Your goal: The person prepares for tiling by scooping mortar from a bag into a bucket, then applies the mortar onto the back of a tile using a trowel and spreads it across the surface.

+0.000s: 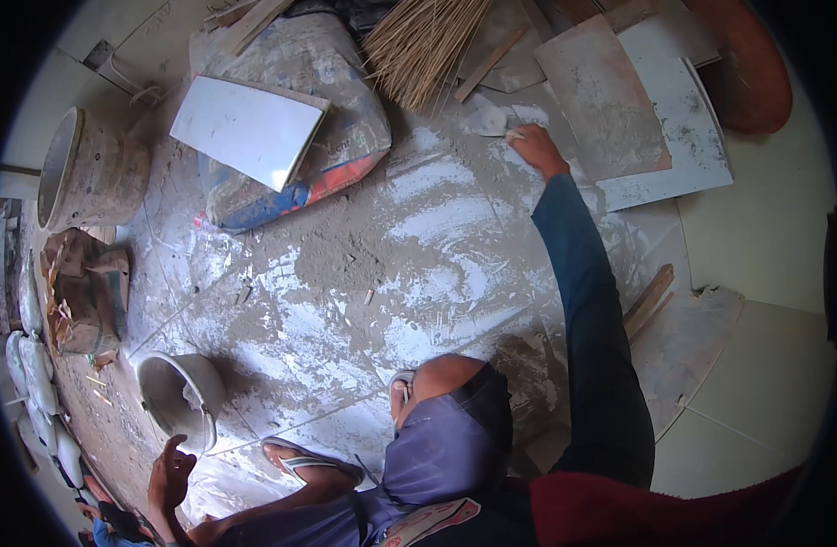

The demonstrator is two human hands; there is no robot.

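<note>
Stretched out to the far right, my right hand (539, 151) is closed round the handle of a trowel (487, 119). Its grey blade lies low over the dusty floor, close to the tips of a stick broom (426, 47). My left hand (169, 476) is held up at the lower left with nothing in it, its fingers curved and apart. Just beyond that hand stands a small grey bucket (183, 394), tilted in view, with some pale material inside. Grey powder and white smears (354, 264) cover the tiles between my hands.
A cement sack (345, 100) with a white tile (245, 126) on it lies at the far left of centre. A large bucket (95, 169) and a torn brown sack (86, 292) stand left. Flat boards (605, 100) lie right of my right hand; wood strips (649, 301) lie nearer.
</note>
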